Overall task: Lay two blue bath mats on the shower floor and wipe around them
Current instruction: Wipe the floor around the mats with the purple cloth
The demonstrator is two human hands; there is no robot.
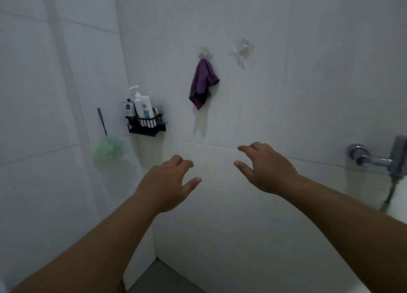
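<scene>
This is a shower corner with big, smooth, pale wall tiles [264,226] and thin lines between them. A small strip of grey shower floor [163,279] shows at the very bottom, near the corner. It looks flat and dull.

On the far wall a purple cloth [202,83] hangs soft and crumpled from a clear hook [205,53]. A second clear hook [242,50] sits just to its right with nothing on it. To the left, a black wire rack [146,125] in the corner holds white bottles [141,105]. On the left wall a fluffy green shower puff [109,148] hangs from a dark string. A shiny metal tap [374,158] sticks out at the far right.

The left hand [169,187] and the right hand [268,169] both reach out in front of the wall, fingers spread wide and a bit curled, holding nothing. They are apart from each other.

The blue bath mats cannot be seen here.
</scene>
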